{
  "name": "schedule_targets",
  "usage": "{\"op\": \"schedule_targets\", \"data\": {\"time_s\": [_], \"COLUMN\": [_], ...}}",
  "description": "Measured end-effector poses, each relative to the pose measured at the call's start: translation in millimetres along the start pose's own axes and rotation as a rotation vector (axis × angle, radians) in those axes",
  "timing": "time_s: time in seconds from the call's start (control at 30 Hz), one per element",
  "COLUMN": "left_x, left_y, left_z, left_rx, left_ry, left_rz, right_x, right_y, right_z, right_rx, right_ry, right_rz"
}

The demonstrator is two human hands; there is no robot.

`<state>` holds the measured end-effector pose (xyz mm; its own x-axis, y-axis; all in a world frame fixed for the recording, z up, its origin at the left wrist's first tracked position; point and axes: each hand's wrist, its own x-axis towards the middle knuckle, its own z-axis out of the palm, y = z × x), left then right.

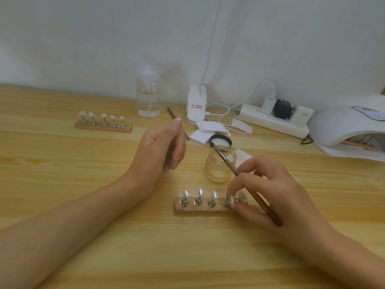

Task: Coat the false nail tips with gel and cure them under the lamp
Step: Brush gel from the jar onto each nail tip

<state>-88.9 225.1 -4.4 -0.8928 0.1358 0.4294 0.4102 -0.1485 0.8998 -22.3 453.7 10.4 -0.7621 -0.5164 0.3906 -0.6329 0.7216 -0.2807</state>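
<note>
- Right hand (270, 195): the brush (248, 184) is tucked between my fingers, handle slanting to 5 o'clock, bristle end over the mouth of the jar (218, 165). The fingertips (229, 192) of this hand also pinch the fourth stand on the holder (198, 210).
- Left hand (162, 147): raised at 9 o'clock of the jar, fingers loosely curled. A thin stick (169, 111) runs behind the thumb. Cannot tell whether I hold it.
- Tips (201, 192): clear, in a row on the holder, at 6 o'clock of the jar and nearest me.
- Risk: one hand is doing two jobs, so twisting the stand could swing the brush against the jar rim and tip the jar.
- Risk: my palm sits over the end of the row and could smear any wet gel there.
- Lamp (343, 130): at 3 o'clock on the table (208, 257), with another block seemingly inside, so the slot may be taken.
- Around: white tips on a second holder (103, 127) at 10 o'clock; bottle (148, 94), pads (206, 130) and lid (220, 140) behind the jar.
</note>
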Motion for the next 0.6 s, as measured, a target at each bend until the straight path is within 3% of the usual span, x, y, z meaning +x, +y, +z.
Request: {"op": "schedule_targets", "data": {"time_s": [0.6], "left_x": [0.0], "left_y": [-0.8], "left_z": [-0.9], "left_rx": [-0.002], "left_ry": [-0.055], "left_rz": [-0.021], "right_x": [0.3], "right_y": [4.8], "right_z": [-16.2], "right_rx": [-0.256], "right_ry": [-0.056], "right_rz": [-0.033]}}
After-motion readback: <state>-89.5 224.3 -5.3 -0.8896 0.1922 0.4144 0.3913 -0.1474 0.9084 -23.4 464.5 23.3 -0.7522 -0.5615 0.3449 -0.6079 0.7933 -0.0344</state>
